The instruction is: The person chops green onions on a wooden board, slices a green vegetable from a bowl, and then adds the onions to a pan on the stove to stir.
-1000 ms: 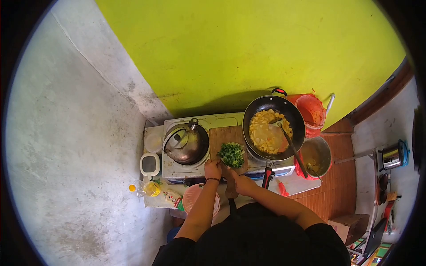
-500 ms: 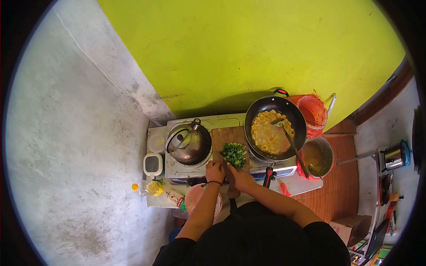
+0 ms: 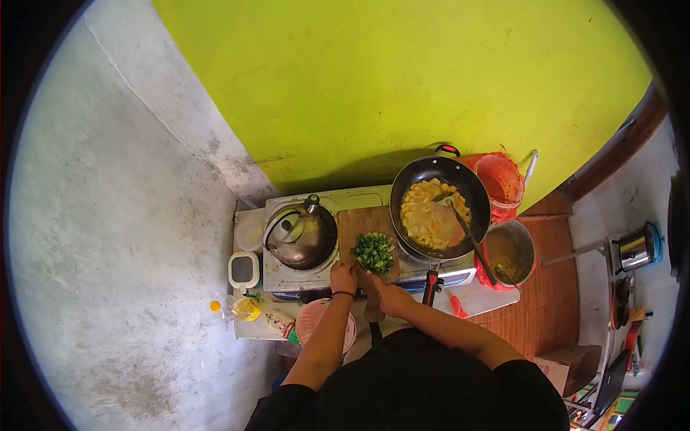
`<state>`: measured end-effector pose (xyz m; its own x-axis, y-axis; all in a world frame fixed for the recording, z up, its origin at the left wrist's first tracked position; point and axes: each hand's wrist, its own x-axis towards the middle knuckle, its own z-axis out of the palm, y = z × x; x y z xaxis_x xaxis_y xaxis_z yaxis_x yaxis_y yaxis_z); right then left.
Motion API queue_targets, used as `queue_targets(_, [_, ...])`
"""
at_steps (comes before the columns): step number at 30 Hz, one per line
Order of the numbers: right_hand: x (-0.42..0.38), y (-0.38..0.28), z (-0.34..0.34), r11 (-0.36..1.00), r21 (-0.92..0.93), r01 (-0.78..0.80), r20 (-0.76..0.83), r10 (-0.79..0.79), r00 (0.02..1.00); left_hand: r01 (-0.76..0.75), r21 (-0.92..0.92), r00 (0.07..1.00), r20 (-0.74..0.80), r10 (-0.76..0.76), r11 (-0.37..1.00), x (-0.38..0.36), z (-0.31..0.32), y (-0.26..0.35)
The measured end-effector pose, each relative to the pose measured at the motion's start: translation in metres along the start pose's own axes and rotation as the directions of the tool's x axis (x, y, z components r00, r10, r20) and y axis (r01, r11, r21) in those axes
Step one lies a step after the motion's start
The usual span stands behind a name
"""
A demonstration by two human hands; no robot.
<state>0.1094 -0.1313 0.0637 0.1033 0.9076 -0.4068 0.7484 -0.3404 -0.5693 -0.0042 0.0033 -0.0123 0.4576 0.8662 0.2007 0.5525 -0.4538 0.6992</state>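
Observation:
On a wooden cutting board (image 3: 352,224) lies a heap of chopped greens (image 3: 374,251). My left hand (image 3: 343,277) is closed at the near left corner of the board, with a dark band around the wrist. Close beside it, my right hand (image 3: 392,297) is closed on what looks like a knife (image 3: 359,263); a thin dark edge runs from its fingertips toward the greens, and the grip is hidden. A brown rounded handle-like piece (image 3: 374,313) extends toward my body between the hands.
A metal kettle (image 3: 302,241) stands on the stove (image 3: 287,279) at left. To the right sits a wok (image 3: 411,172) of yellowish food with a ladle (image 3: 471,237) in it. Further right are a pot (image 3: 530,248) and a red bucket (image 3: 501,179). A pink basket (image 3: 316,323) and oil bottle (image 3: 244,308) are nearer.
The whole view has shifted slightly, so the stove and wok appear a little further left. Both hands stay close together at the near edge of the board, and the greens look unchanged.

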Motion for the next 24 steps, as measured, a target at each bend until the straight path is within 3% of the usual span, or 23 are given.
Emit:
queue_targets(12, [0.019, -0.019, -0.012, 0.983, -0.168, -0.077, 0.084, 0.092, 0.992, 0.070, 0.047, 0.998, 0.003, -0.070, 0.996, -0.001, 0.005, 0.000])
queue_targets(15, [0.020, -0.014, -0.003, 0.974, -0.225, -0.026, 0.000, 0.026, 1.000, 0.088, 0.088, 0.996, 0.018, -0.090, 0.992, -0.003, 0.003, 0.000])
queue_targets(18, [0.014, -0.015, -0.013, 0.987, -0.121, -0.106, 0.049, 0.113, 0.992, 0.078, 0.162, 0.997, -0.016, -0.077, 0.984, -0.010, -0.003, 0.011])
queue_targets(21, [0.013, -0.004, -0.010, 0.993, -0.090, -0.081, 0.060, 0.086, 0.994, 0.076, 0.256, 0.997, 0.009, -0.081, 0.964, -0.018, -0.016, 0.026])
queue_targets(24, [0.010, 0.003, -0.006, 0.995, 0.065, -0.073, 0.043, 0.070, 0.997, 0.025, 0.154, 1.000, -0.006, -0.025, 0.988, -0.019, -0.003, 0.008])
